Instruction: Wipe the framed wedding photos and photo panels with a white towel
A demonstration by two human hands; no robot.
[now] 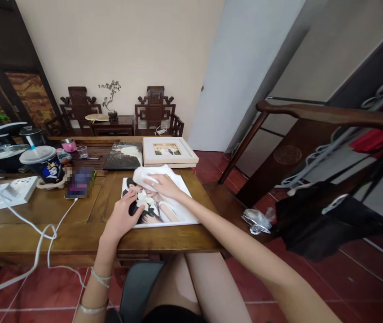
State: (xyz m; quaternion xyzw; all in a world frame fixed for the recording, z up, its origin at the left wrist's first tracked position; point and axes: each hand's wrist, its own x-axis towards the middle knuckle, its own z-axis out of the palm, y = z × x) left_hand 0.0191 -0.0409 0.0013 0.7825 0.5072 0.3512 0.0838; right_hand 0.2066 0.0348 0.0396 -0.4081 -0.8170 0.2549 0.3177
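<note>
right hand [164,185]: pressing a white cloth [147,174] onto the photo print [174,211], near tabletop [26,224] edge.
left hand [124,215]: flat, fingers spread, steadying the print.
risk: hard rubbing could scuff the print or slide it off.

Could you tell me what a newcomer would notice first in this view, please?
The large photo print at the wooden table's near edge, with the left hand flat on it and the right hand pressing a white cloth on its top. Behind lie a framed picture and a dark print.
</note>
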